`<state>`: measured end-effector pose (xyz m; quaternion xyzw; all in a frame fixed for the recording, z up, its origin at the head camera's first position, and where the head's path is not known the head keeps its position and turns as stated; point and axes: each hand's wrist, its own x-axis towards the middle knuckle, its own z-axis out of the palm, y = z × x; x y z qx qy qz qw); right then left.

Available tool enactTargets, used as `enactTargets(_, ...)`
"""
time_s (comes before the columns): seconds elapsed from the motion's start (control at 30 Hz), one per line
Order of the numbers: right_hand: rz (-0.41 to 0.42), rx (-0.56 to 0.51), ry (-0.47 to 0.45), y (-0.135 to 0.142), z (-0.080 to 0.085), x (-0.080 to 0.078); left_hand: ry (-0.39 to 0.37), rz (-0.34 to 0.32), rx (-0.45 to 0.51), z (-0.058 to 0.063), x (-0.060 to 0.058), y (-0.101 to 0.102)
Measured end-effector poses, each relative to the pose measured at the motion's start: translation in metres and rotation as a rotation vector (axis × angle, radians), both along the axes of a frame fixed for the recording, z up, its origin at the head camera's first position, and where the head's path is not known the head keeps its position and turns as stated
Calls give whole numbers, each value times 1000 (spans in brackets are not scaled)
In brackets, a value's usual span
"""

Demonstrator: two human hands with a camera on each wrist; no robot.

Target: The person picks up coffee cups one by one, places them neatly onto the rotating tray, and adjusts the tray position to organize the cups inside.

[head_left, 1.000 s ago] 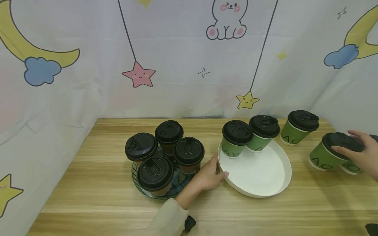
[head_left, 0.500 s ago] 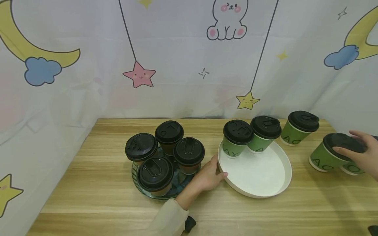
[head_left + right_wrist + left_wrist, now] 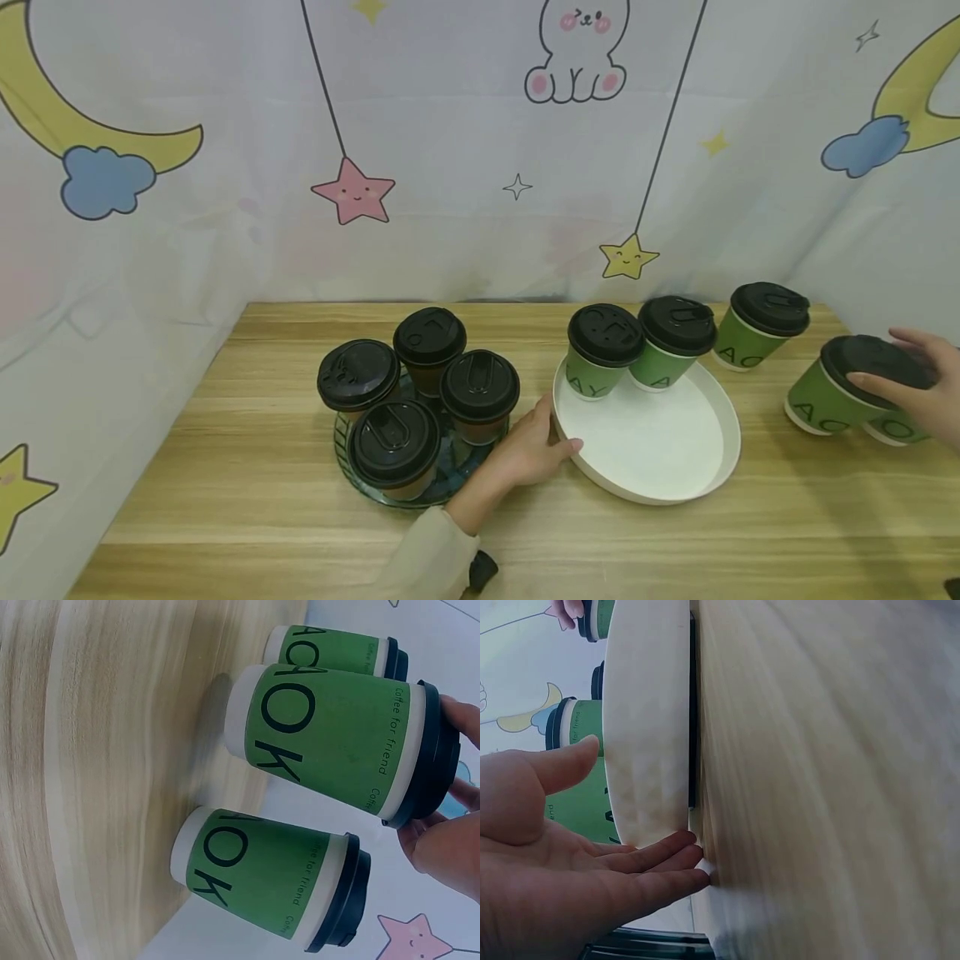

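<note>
My left hand [image 3: 531, 446] touches the left rim of a round white tray [image 3: 660, 454]. Its thumb lies over the rim and its fingers stretch along the outer wall, as the left wrist view shows. Two green paper coffee cups [image 3: 596, 371] with black lids stand at the tray's back. At the right, my right hand [image 3: 926, 387] grips another green coffee cup [image 3: 330, 735] by its black lid, between thumb and fingers. Whether that cup's base touches the table, I cannot tell. A further green cup [image 3: 896, 427] is partly hidden behind it.
One more green cup [image 3: 757, 329] stands on the wooden table [image 3: 247, 467] behind the right hand. Left of the white tray, a dark glass-like plate [image 3: 345, 454] bears several brown cups [image 3: 408, 487] with black lids. A patterned curtain [image 3: 450, 242] hangs behind the table.
The two cups on the white tray have shifted very slightly right. Both hands have stayed almost where they were.
</note>
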<state>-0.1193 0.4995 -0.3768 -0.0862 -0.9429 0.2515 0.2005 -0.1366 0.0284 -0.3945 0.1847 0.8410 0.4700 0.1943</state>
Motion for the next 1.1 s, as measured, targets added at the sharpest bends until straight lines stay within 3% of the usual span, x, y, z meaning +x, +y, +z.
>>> enactTargets(0.13, 2, -31, -4, -36, 28, 13, -6, -3, -6, 1, 0, 0)
enactTargets(0.27, 3, -40, 18, -54, 43, 21, -10, -2, -11, 1, 1, 0)
enactTargets(0.57, 11, -48, 78, -40, 36, 19, -11, 3, -19, -1, 0, 0)
enactTargets(0.8, 32, -27, 69, -65, 55, 28, -1, -6, -14, -1, 0, 0)
enactTargets(1.1, 53, -3, 41, -85, 68, 32, -1, -11, -17, -1, -1, 0)
